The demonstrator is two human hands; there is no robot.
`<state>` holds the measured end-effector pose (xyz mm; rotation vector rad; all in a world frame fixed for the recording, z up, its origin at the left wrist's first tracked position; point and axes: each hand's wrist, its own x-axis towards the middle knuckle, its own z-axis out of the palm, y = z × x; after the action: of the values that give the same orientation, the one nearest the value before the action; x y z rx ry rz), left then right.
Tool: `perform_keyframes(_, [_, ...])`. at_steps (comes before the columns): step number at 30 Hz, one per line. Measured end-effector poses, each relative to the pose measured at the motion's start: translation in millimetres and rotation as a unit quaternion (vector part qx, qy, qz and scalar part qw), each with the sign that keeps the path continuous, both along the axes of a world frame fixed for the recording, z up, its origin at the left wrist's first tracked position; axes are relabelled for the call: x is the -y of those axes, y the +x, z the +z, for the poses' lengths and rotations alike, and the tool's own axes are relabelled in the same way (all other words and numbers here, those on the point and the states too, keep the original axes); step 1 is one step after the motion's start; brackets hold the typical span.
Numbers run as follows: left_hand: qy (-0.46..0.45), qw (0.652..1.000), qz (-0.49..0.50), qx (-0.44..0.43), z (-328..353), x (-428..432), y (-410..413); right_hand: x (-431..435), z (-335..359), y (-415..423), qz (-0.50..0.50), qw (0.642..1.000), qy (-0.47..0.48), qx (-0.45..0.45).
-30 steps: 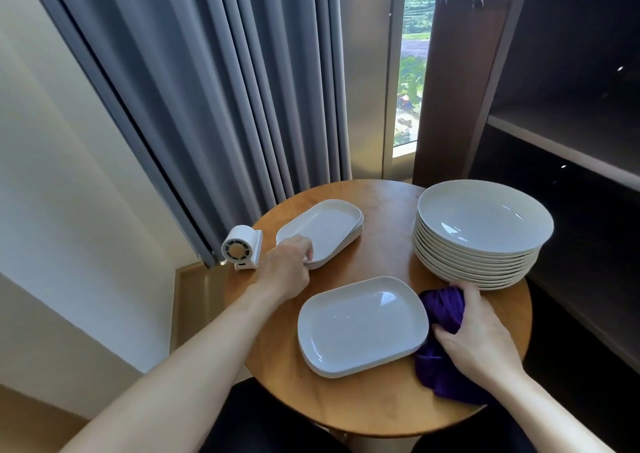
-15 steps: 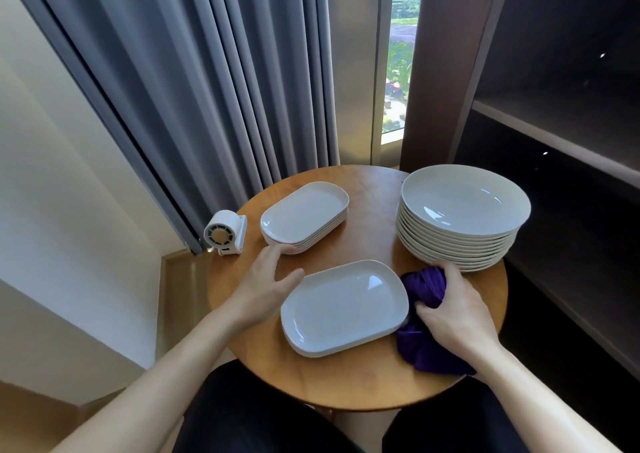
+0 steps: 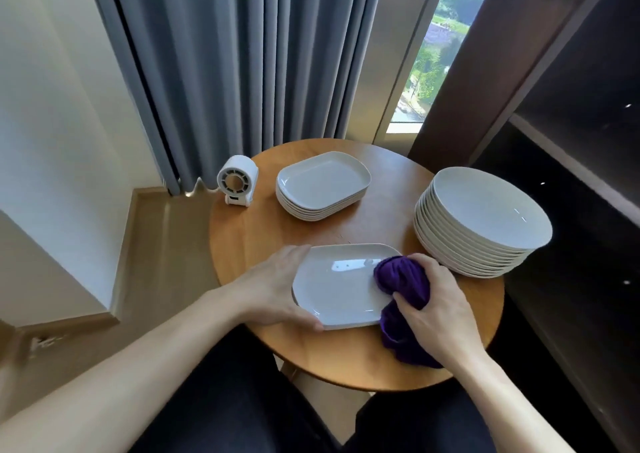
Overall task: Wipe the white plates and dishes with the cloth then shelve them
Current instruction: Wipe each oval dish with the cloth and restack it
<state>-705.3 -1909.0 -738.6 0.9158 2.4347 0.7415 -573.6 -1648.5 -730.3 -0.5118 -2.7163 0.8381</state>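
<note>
Your left hand (image 3: pixel 273 290) has come off the far stack and now grips the left edge of the near rectangular plate (image 3: pixel 339 290), thumb curled over its near rim. Your right hand (image 3: pixel 440 309) has carried the purple cloth (image 3: pixel 401 279) from the bare wood onto the plate's right end; the fingers are bunched round the cloth, pressing it onto the white surface, with the cloth's tail hanging over the plate's near right corner. The plate sits by the near edge of the round wooden table (image 3: pixel 346 359). A stack of rectangular plates (image 3: pixel 322 186) stands at the far edge, a stack of round dishes (image 3: pixel 481 220) at the right edge beside the dark shelf (image 3: pixel 571 148), and a small white fan (image 3: pixel 237 181) at the far left edge.
</note>
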Motion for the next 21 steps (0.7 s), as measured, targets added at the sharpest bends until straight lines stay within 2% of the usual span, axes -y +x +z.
perform_keyframes(5, [0.037,0.999,0.018,0.004,-12,-1,-6,14,7,-28,-0.019,0.987,0.135,0.089])
perform_keyframes(8, [0.050,0.998,0.023,-0.003,-15,-3,-7,34,10,-54,-0.050,0.981,0.152,0.113])
perform_keyframes(11, [0.072,0.997,0.041,0.000,-15,-2,-6,63,6,-64,-0.041,0.980,0.171,0.097])
perform_keyframes(14, [0.090,0.995,0.049,0.012,-15,-1,-5,88,1,-62,0.030,0.988,0.135,0.063])
perform_keyframes(21, [0.111,0.992,0.055,0.031,-11,3,-3,103,11,-57,0.174,0.980,0.048,0.085])
